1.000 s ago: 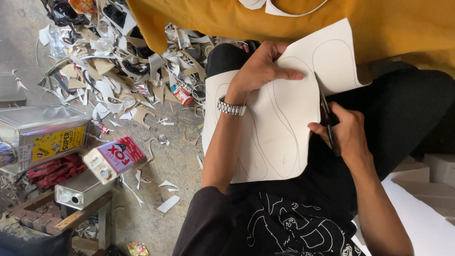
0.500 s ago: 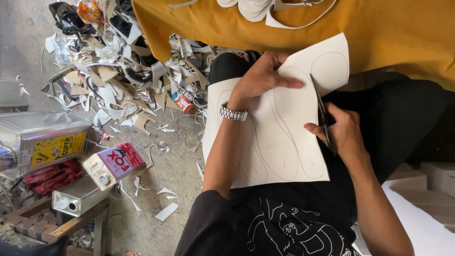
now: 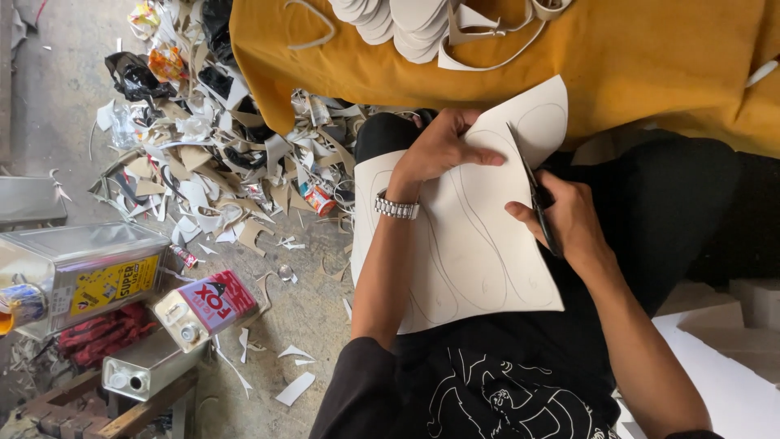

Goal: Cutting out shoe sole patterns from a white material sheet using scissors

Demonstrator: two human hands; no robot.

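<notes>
Head view: your left hand lies flat on the white sheet, fingers spread and pressing it down against your lap; it pins rather than grips. Your right hand is closed around the scissors, whose dark blades point toward the far edge of the sheet and bite into it just right of your left fingertips. The sheet rests across your thighs, between your two hands, its long axis running from near you to far, up to the yellow cloth. Pencilled sole outlines run along that same axis, so the blades line up with the drawn curves. The right hand sits at the sheet's right edge and is the one nearer the cut. Left of you on the floor lie offcuts and metal cans.
</notes>
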